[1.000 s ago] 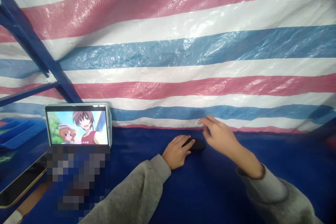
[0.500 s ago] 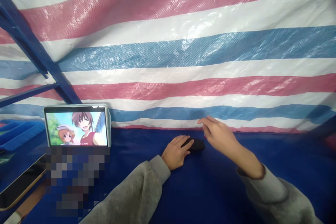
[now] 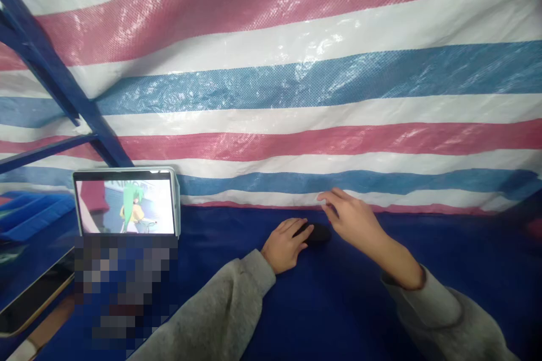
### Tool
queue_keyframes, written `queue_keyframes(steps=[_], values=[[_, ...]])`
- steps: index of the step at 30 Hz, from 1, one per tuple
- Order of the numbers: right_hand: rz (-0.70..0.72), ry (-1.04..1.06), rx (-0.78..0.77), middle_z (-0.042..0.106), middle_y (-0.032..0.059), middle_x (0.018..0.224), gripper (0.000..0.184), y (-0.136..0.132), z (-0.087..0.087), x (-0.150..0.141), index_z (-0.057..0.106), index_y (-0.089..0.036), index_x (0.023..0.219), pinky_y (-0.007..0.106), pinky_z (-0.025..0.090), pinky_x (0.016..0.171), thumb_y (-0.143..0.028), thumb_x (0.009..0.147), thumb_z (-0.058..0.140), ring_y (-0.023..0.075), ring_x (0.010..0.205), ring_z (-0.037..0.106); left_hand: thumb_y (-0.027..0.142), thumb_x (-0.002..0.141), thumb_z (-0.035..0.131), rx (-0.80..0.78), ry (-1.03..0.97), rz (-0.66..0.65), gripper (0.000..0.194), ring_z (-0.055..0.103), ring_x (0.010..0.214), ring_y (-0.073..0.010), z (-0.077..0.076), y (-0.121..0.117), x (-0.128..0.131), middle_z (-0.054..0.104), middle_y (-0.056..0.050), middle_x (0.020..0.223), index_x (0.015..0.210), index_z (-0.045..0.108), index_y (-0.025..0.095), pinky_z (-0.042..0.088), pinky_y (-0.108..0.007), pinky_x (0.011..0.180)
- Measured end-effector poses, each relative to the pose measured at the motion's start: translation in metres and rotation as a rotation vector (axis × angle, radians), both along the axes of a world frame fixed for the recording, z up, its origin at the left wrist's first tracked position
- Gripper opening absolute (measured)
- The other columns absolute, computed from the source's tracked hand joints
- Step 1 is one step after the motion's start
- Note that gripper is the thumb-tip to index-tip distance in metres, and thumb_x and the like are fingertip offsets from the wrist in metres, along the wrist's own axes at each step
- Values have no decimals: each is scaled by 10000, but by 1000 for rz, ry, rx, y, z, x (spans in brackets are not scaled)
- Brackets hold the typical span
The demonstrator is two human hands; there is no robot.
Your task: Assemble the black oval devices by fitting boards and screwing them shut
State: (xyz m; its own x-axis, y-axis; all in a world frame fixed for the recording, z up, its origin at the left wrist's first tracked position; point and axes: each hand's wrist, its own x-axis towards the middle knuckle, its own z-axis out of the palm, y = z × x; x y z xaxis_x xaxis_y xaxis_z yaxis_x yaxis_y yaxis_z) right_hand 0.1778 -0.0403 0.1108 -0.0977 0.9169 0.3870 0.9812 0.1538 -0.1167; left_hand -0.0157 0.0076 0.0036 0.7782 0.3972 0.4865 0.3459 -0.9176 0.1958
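Right now my left hand [image 3: 284, 245] lies cupped over the near end of a black computer mouse [image 3: 319, 233], its fingers draped across the top; the mouse sits near the far edge of the dark blue covered tabletop [image 3: 339, 299], a little right of centre. My right hand [image 3: 352, 221] is raised just beyond and to the right of the mouse, open, with its fingers [image 3: 328, 196] loosely spread and pointing left; it seems to hang just over the mouse, though I cannot tell whether it touches. My hands are apart but close to each other; both come out of grey sweatshirt sleeves [image 3: 215, 307]. Toward the far left edge of the tabletop a tablet [image 3: 125, 202] in a pale case stands upright, showing an anime scene with a green-haired figure; just in front of it a pixelated patch [image 3: 125, 287] hides whatever lies there. A smartphone [image 3: 36, 293] with a gold rim lies dark at the left edge, near a ridged blue object [image 3: 36, 214]; behind everything hangs a red, white and blue striped tarp [image 3: 296, 87], with a blue steel frame [image 3: 55, 73] crossing its upper left corner.
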Motion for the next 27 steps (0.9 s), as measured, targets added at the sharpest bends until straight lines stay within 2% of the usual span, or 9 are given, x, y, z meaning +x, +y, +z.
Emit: queue_keyframes(steps=[4,8,12,16,20,24,27], values=[[15,8,18,628,38,982,310,1,-1,-2,621,-204,1056,271,383,623,-118,814,447,167,754,616,222,939,456,5,-2,3,428,453,1269,-259,0,0,0,489,-138,1364,1364,443,170,399,-465,1066],[-23,49,30,638,33,944,264,1,1,-2,631,-203,1025,282,384,615,-170,868,421,159,676,598,218,941,451,12,-9,7,420,463,1258,-259,0,0,1,497,-138,1357,1357,450,165,404,-464,1063],[-36,45,19,639,35,964,288,1,1,-1,630,-203,1030,282,382,627,-133,826,439,169,711,609,226,945,448,10,-11,2,422,464,1260,-254,-1,1,1,494,-136,1361,1364,439,177,406,-470,1059],[-45,36,8,648,33,933,275,1,0,-1,632,-205,1029,286,371,611,-168,870,411,167,673,604,218,941,459,11,-4,4,424,461,1263,-255,-2,1,1,495,-140,1361,1362,444,170,404,-465,1062],[-46,13,15,645,36,963,307,0,2,-2,626,-201,1046,277,367,610,-116,817,439,165,692,610,213,939,460,17,-2,5,428,454,1270,-257,-2,1,0,492,-142,1362,1364,446,163,398,-461,1069],[-66,24,19,654,36,933,269,1,2,-2,626,-204,1031,276,361,600,-166,874,412,163,669,606,223,947,446,15,1,2,429,455,1269,-256,-2,1,0,489,-136,1368,1373,434,177,403,-467,1064],[-57,8,24,642,39,978,312,2,0,-1,622,-206,1053,273,361,604,-118,813,444,165,704,613,227,948,440,14,-4,0,432,451,1274,-256,-3,2,0,490,-137,1366,1377,427,183,403,-473,1061]])
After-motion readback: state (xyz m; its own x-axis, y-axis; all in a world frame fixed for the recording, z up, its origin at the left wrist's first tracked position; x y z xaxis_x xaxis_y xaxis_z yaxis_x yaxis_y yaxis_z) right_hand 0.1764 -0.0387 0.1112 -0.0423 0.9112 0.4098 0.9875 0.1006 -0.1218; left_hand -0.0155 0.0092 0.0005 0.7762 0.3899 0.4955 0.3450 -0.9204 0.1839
